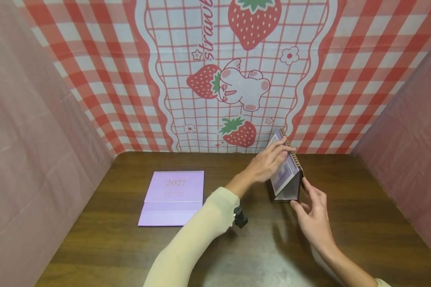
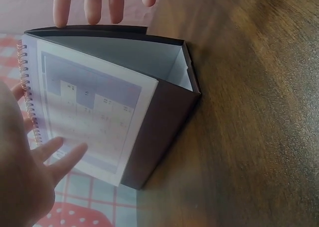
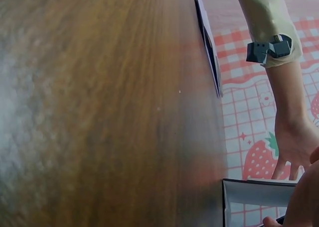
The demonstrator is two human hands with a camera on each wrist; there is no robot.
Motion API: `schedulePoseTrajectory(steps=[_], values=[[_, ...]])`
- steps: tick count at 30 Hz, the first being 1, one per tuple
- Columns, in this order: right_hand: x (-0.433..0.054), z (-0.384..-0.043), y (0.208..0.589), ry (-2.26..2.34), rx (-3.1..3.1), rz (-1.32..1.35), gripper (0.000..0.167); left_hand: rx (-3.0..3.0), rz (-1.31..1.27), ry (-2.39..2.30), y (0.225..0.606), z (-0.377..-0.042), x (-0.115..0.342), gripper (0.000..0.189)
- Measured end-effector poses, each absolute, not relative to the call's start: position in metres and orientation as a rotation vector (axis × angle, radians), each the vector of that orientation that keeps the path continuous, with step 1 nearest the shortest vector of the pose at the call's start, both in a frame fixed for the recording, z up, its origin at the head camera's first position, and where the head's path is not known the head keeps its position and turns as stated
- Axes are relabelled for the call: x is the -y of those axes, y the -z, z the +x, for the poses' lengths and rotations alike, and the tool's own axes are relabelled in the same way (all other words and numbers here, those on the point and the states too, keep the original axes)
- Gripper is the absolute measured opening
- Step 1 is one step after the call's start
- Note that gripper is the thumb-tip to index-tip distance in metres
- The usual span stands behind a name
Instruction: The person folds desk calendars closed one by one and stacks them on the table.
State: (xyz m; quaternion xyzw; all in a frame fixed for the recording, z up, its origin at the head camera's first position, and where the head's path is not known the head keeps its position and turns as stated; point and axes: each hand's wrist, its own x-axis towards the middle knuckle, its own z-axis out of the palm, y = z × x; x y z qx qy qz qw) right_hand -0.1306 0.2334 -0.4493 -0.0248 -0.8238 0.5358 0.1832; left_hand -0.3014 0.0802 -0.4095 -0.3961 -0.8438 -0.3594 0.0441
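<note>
A desk calendar with a dark base and a spiral binding stands as a tent at the back right of the table. My left hand reaches across its printed front page, the fingers extended toward the coils along the top. In the left wrist view, two fingertips lie on the calendar page. My right hand is at the near end, with straight fingers at the back panel and the thumb close to the bottom corner. Left of both hands lies a purple 2027 desk calendar.
A strawberry-print cloth hangs behind the wooden table. Pinkish curtains close off both sides. A small black device sits on the left wrist. The left forearm passes over the purple calendar's near right corner.
</note>
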Motion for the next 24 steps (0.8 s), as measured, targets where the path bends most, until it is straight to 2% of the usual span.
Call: schedulePoseTrajectory(steps=[6, 16, 24], values=[[-0.2326, -0.1316, 0.4526, -1.432, 2.334, -0.024, 0.083, 2.593, -1.208, 1.1, 0.4088, -0.3023, -0.0798, 0.052], [-0.236, -0.1334, 0.4522, -1.429, 2.328, -0.016, 0.081, 2.595, -1.222, 1.133, 0.4074, -0.3025, -0.0794, 0.052], [-0.2395, -0.1381, 0.4502, -1.452, 2.31, -0.013, 0.093, 2.593, -1.206, 1.129, 0.4084, -0.3029, -0.0787, 0.053]])
